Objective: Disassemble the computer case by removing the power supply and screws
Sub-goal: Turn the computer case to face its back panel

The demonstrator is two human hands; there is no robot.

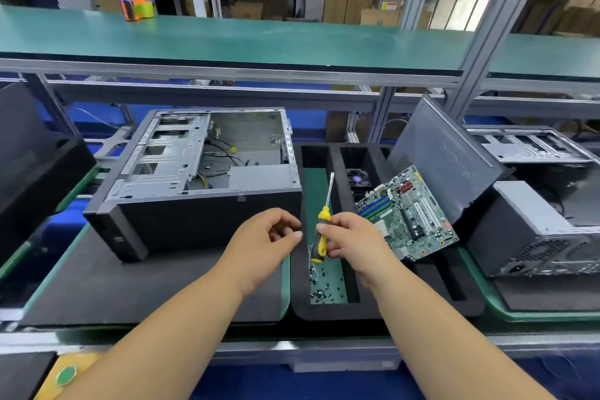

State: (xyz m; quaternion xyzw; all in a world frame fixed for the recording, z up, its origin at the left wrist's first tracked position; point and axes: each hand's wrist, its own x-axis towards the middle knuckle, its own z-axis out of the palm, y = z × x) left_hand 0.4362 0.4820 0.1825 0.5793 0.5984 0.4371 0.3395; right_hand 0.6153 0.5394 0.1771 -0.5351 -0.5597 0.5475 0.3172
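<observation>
A person's two bare forearms reach over a worktop (81, 286) covered by a dark mat. The right hand (349, 239) has its grip clamped around the yellow and black handle of a screwdriver (323, 230), shaft pointing up toward twelve o'clock. The left hand (264, 237) sits just beside it at nine o'clock, fingers curled with thumb and fingertips drawn together; whether it pinches a screw is too small to tell.

The computer case (201, 178) lies on its side at ten o'clock from the hands, open side up, with loose cables inside. A grey box that looks like the power supply (532, 230) stands outside the case at three o'clock. Directly below the hands a black foam tray (383, 312) holds a heap of loose screws (321, 286) in its nearest slot. A circuit board (409, 211) leans in the tray at two o'clock, with a dark side panel (444, 156) propped behind it.

Likely risks from here: a small screw, if one is held, could slip from the fingertips and bounce off the tray edge onto the mat or into the case. The raised screwdriver tip could swing into the leaning circuit board and scratch it. The board and panel are only propped, so a nudge from the right forearm could tip them.
</observation>
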